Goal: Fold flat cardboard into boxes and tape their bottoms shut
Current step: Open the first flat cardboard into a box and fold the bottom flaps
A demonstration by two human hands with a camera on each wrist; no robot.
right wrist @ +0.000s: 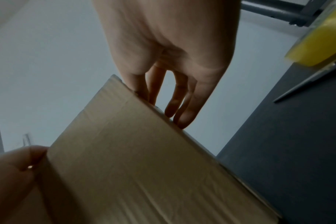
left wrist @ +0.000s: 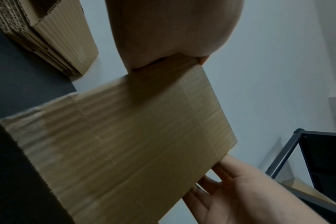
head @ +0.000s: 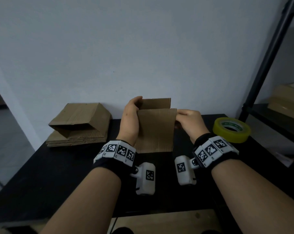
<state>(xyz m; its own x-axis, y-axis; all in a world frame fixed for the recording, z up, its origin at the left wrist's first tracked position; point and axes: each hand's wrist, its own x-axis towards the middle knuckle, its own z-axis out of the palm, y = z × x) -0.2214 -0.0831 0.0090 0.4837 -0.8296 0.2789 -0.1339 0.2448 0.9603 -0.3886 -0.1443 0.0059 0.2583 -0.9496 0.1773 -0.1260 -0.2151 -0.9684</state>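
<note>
A brown cardboard box stands upright and partly opened on the black table, its far flap rising above the near panel. My left hand grips its upper left side, fingers curled over the far flap. My right hand pinches the upper right edge, thumb in front and fingers behind. The left wrist view has the near panel under my left palm, with my right hand at the far edge. In the right wrist view my right fingers lie along the cardboard.
A stack of flat cardboard lies at the table's back left against the wall. A yellow tape roll sits at the right. A dark metal rack stands further right, with cardboard boxes on its shelf.
</note>
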